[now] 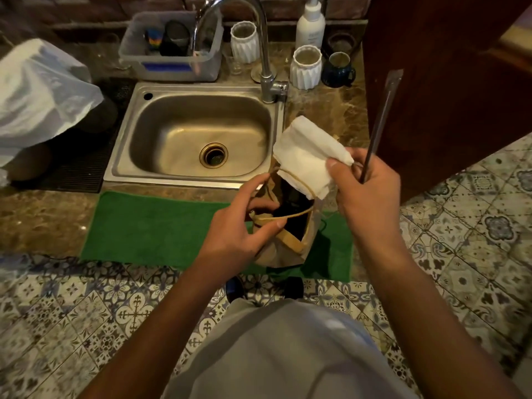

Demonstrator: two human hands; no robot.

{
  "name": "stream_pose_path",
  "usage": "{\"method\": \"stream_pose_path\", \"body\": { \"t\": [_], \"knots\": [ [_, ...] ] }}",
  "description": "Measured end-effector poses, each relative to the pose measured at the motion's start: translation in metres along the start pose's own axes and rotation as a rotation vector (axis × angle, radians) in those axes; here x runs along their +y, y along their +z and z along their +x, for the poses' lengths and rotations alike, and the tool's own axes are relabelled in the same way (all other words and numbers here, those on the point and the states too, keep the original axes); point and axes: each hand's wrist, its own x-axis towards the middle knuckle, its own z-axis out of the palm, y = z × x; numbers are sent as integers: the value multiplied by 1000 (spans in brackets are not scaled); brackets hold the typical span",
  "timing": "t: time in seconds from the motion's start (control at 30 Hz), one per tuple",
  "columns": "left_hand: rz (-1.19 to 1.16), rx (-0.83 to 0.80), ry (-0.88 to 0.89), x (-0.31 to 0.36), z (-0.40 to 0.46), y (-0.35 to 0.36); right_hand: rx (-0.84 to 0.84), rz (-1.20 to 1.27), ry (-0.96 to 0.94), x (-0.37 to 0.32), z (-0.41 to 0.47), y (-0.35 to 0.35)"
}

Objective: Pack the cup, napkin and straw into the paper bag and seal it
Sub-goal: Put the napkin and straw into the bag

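Head view: left hand [236, 228] spreads bag [288, 243]; right hand [365, 191] pinches napkin [308, 156].

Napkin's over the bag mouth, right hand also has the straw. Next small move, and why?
Probably lower the napkin into the paper bag. The left hand holds the mouth open, something dark already sits inside, and the napkin's lower edge overlaps the rim. The right hand pinches napkin and straw together, so releasing only the napkin looks best; the straw can follow.

The single head-worn camera looked steeply down and forward, close above the hands, towards the far stainless steel sink [161, 174].
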Motion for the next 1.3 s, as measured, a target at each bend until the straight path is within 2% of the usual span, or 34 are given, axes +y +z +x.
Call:
{"method": "stream_pose_path", "body": {
  "t": [0.1, 0.2, 0.27, 0.4, 0.47, 0.57, 0.7, 0.9, 1.03, 1.2, 1.3],
  "knots": [
    [-118, 43, -52, -5, 1, -1, -7, -71, -78, 2, 3, 11],
    [-403, 57, -168, -3, 1, -1, -39, -274, -165, 10, 7, 18],
    [-488, 77, -171, -5, 0, -4, -53, -405, -234, 13, 9, 17],
    [-481, 25, -144, -16, -1, -9, -99, -597, -316, 12, 10, 10],
    [-458, -1, -176, -22, 1, -10, -178, -678, -358, 10, 11, 4],
    [-437, 44, -221, -28, 5, -11, -332, -778, -423, 5, 14, -2],
    [-383, 62, -196, -34, 7, -12, -476, -912, -475, -8, 14, -3],
    [-315, 37, -130, -25, 2, -16, -627, -1208, -415, -15, 9, 23],
    [-269, 51, -102, -31, 2, -20, -682, -1209, -361, -13, 9, 29],
    [-280, 48, -149, -30, 0, -25, -689, -1174, -350, -15, 10, 24],
    [-305, 14, -180, -30, 0, -27, -639, -1017, -341, -17, 10, 21]
  ]
}}
